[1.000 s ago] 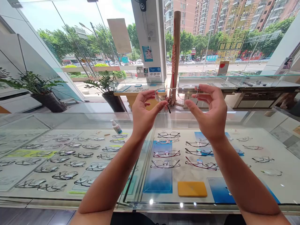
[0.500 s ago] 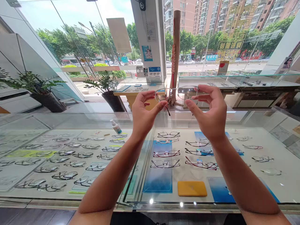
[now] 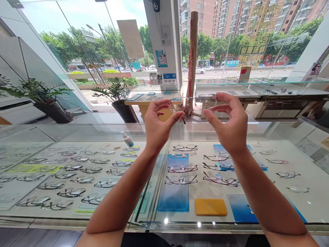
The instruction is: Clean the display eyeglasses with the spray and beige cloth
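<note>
A pair of thin-rimmed eyeglasses is held up level above the glass display counter, its lenses upright and see-through. My left hand pinches the left end of the frame between thumb and fingers. At the other end, my right hand grips the rim and hinge area in the same way. One dark temple tip hangs below the left lens. Both forearms stretch out over the counter.
Under the counter glass lie rows of eyeglasses. A small white bottle stands at left centre; a yellow case lies near the front. Beyond are a wooden post, potted plants and large windows.
The eyeglasses tilt very slightly, and the right temple tip no longer shows below the lens. Both hands keep nearly the same place and grip.
</note>
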Action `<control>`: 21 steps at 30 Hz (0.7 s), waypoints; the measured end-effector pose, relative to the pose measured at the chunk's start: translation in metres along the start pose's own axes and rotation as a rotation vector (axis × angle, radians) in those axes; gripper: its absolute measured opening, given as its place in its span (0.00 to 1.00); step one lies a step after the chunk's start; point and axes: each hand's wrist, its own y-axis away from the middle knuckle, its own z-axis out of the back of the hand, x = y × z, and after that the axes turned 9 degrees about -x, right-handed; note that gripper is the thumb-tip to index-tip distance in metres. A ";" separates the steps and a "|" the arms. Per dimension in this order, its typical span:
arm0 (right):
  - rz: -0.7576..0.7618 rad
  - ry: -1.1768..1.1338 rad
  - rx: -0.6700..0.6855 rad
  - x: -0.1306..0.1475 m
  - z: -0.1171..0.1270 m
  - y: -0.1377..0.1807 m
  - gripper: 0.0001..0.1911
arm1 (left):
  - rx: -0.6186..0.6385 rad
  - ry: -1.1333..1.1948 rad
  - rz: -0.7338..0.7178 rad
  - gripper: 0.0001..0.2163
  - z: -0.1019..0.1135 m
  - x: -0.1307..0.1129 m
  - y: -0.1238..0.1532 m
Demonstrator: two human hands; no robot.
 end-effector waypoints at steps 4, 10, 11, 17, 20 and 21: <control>-0.021 0.003 0.014 0.001 0.001 0.000 0.26 | -0.034 -0.011 -0.054 0.31 -0.001 -0.001 0.001; -0.104 -0.029 0.065 0.003 0.000 -0.001 0.26 | -0.076 -0.036 -0.140 0.31 0.000 -0.005 0.003; -0.126 -0.039 0.068 0.003 -0.001 -0.002 0.26 | -0.083 -0.043 -0.152 0.31 0.000 -0.005 0.003; -0.199 -0.067 0.092 0.004 -0.001 -0.002 0.26 | -0.105 -0.086 -0.174 0.30 -0.001 -0.010 0.006; -0.215 -0.069 0.099 0.004 -0.002 -0.003 0.26 | -0.116 -0.102 -0.183 0.29 -0.001 -0.011 0.006; -0.221 -0.071 0.101 0.005 -0.001 -0.003 0.26 | -0.119 -0.109 -0.186 0.29 -0.001 -0.011 0.006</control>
